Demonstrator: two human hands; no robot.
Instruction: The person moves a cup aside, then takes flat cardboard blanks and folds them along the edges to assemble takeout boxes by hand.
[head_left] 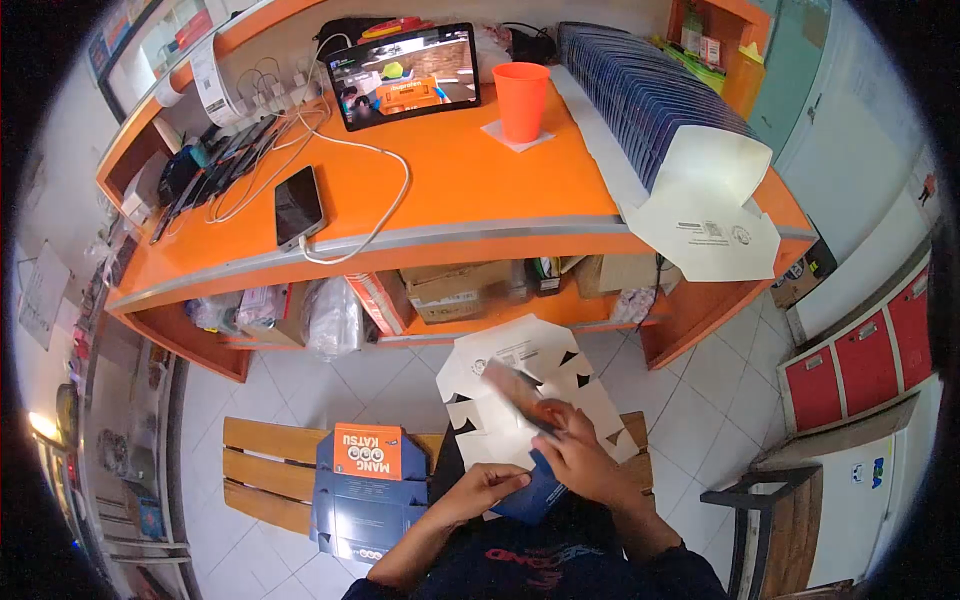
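An unfolded white cardboard box sheet [485,385], with cut slots and small print, lies across my lap. Part of its dark blue outer side [540,490] shows near my body. My left hand [485,493] is closed, thumb and fingers pinching the sheet's near edge. My right hand [578,455] is closed around a flat, motion-blurred piece [520,393], greyish with an orange-brown patch; its kind cannot be made out. That piece is tilted above the white sheet. To the left, blue flat boxes with an orange "Mang Katsu" panel [368,452] lie on the wooden bench.
Slatted wooden bench [265,475]; orange desk [440,195] ahead. On it are a phone [300,207] with a white cable, a tablet [405,80], an orange cup [521,100] and a long row of blue folded boxes [640,95]. A wooden chair [775,530] stands at right.
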